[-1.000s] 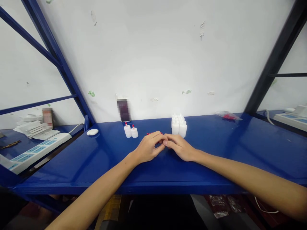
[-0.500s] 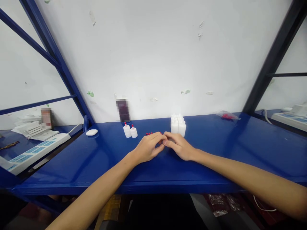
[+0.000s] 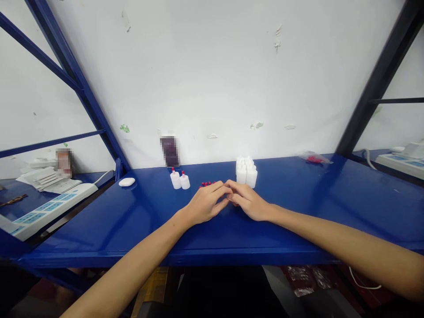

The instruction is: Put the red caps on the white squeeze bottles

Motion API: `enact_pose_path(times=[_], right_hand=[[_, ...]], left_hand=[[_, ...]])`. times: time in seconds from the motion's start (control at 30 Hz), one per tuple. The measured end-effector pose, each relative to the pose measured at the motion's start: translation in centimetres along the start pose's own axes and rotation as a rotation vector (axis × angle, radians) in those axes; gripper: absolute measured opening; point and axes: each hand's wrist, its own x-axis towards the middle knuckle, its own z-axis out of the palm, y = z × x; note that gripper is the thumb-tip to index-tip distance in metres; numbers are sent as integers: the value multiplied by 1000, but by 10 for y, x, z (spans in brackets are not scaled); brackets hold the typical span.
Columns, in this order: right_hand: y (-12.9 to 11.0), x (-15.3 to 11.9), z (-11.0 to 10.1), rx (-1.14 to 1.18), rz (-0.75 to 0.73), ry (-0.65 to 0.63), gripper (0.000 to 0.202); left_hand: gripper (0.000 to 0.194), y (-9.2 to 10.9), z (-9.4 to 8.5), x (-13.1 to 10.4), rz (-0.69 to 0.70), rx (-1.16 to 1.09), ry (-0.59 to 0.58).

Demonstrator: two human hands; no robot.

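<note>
My left hand and my right hand meet over the middle of the blue table. Their fingers are bent and press together at the tips; whatever lies between them is hidden. Just beyond the left hand is a scatter of small red caps, partly covered by the fingers. A group of white squeeze bottles without red caps stands upright behind the right hand. Two white bottles with red tips stand side by side, farther back and left of my left hand.
A white rounded case lies at the back left, near the blue metal frame. A blurred dark phone-like object leans on the wall. At the back right is a clear bag with red pieces. A power strip lies left, beyond the frame.
The fingers shift slightly against each other, the right thumb and fingertips most. More of the red caps shows past the left hand. The bottles stay where they were.
</note>
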Motion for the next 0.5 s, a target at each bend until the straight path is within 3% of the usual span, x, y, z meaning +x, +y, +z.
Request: enact_pose_path(times=[0.33,0.4,0.5], right_hand=[[-2,-2,2,69,16,3,6],[0,-1,1,65,45,13,12],[2,2,-2,-1,84,33,24]], left_hand=[[20,4,7,1,40,34,36],[18,-2,3,2,14,18,70],[16,-24,-21,1,-115,106,243]])
